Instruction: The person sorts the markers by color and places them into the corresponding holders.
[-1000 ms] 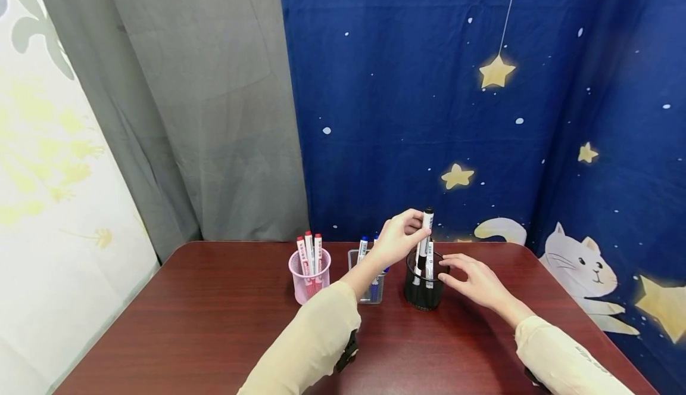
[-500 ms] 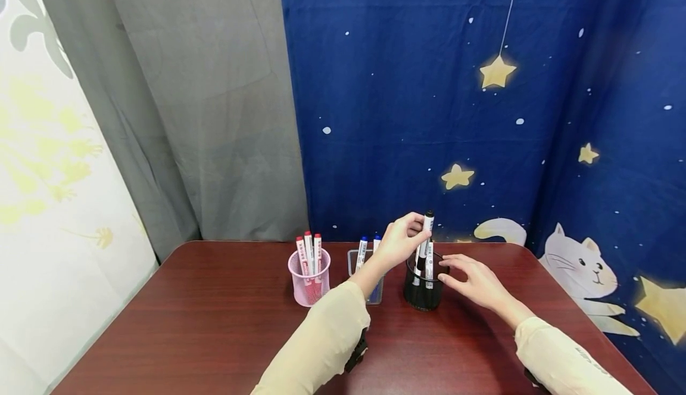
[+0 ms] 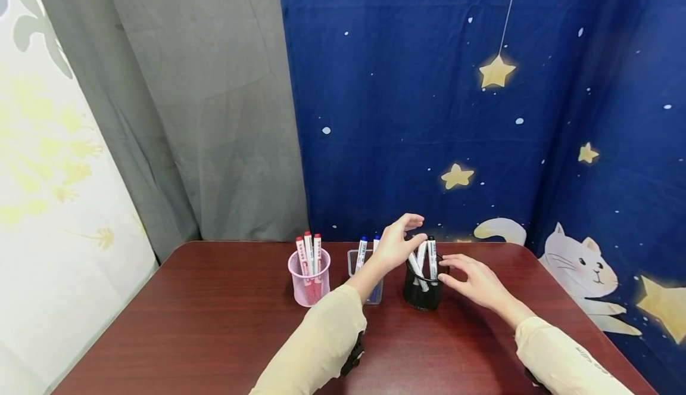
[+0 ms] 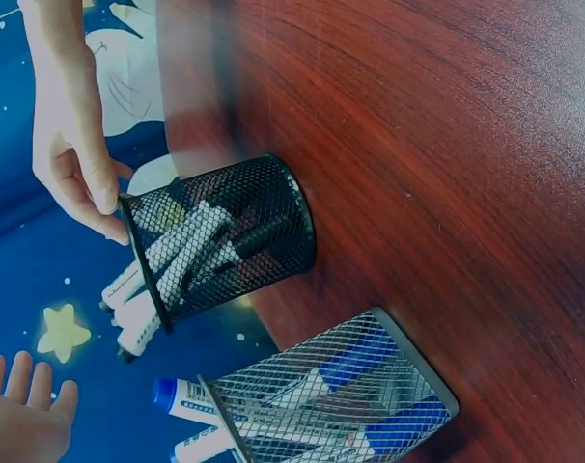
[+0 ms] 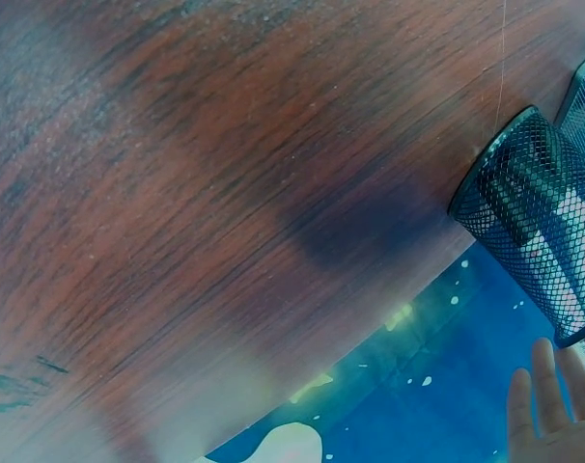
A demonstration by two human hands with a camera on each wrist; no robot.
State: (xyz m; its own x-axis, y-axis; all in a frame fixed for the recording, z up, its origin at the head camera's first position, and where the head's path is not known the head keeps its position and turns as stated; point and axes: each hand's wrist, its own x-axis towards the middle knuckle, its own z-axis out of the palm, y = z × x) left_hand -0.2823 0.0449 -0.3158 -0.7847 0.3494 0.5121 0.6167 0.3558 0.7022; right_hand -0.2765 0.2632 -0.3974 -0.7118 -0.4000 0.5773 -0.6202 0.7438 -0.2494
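Several white markers with black caps lean in a round black mesh pen cup at the right of the table. Just above and left of its rim is my left hand, fingers loosely extended, holding nothing. In the left wrist view its fingertips are apart from the markers. My right hand rests at the cup's right rim, thumb and fingertips touching it. The right wrist view shows that hand's fingers fairly straight beside the rim. The cup's mesh partly hides the lower ends of the markers.
A grey mesh pen holder with blue-capped markers stands left of the black cup, partly behind my left forearm. Farther left is a pink mesh cup with red-capped markers. Behind the reddish-brown table hang curtains.
My left hand has let go of the black-capped marker it was holding over the black cup. That marker now leans inside the cup. My right hand has stayed at the rim.
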